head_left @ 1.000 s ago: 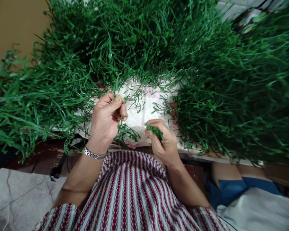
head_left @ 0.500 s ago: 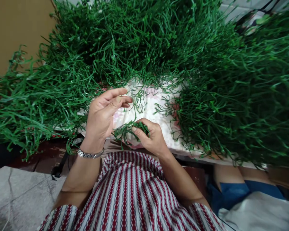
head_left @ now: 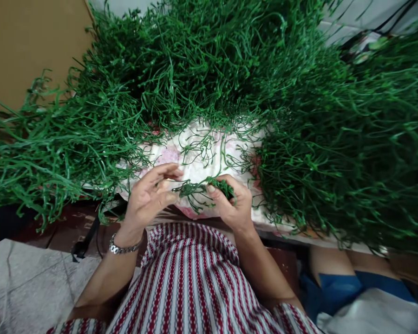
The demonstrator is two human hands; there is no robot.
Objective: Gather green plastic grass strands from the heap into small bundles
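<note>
Bearing a left heap (head_left: 73, 144), a back heap (head_left: 212, 60) and a right heap (head_left: 348, 148) of green stems, the floral-covered table (head_left: 169, 155) also carries loose stems (head_left: 202, 144) strewn between them. Above its near edge, the right grip (head_left: 235, 204) has thumb and fingers pressed around a small bunch of stems (head_left: 225, 186), thin ends trailing leftward. The left grip (head_left: 144, 199) is spread, thumb and fingertips parted, just beside those ends; whether it touches them, I cannot tell.

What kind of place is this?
Probably somewhere indoors, maybe a home or small workroom: there's a tiled floor, a flowery cloth spread out, and big heaps of green stems.
</note>
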